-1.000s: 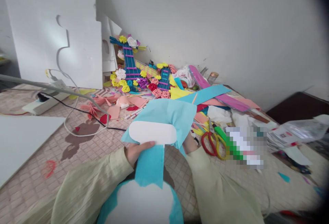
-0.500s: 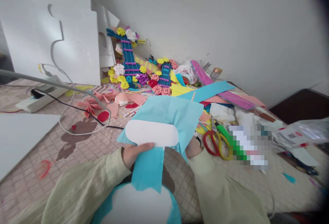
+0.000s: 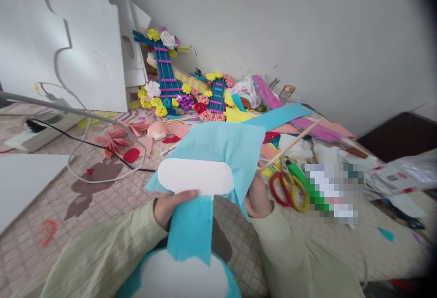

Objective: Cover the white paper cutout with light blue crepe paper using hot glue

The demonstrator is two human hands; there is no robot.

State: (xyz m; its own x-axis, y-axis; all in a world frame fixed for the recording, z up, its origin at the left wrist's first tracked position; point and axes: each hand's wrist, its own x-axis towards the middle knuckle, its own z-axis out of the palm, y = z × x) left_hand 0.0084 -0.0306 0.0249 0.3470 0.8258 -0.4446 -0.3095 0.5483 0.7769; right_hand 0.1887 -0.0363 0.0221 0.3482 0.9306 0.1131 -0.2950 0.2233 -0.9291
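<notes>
Before me is a white guitar-like cutout partly covered in light blue crepe paper (image 3: 218, 139). Its white rounded end piece (image 3: 194, 176) lies on the sheet, its neck (image 3: 191, 229) is wrapped in blue, and its white body (image 3: 184, 276) has a blue border at the bottom. My left hand (image 3: 174, 202) grips the end piece's lower edge, thumb on top and fingers hidden underneath. My right hand (image 3: 258, 196) is closed at the sheet's right flap, its fingers partly hidden behind the paper. A thin wooden stick (image 3: 290, 146) slants up and right out of it.
Red-and-yellow-handled scissors (image 3: 288, 191) and a green-edged item, partly blurred out, lie right. Behind are paper flowers (image 3: 205, 106), a blue strip (image 3: 283, 116) and small decorated guitars (image 3: 166, 68). A power strip (image 3: 44, 125) with looping cables and a white board (image 3: 27, 184) occupy the left.
The wooden stick, earlier showing only a short tip above the paper, now extends out to the right from my right hand. More of that hand shows. The view has shifted slightly.
</notes>
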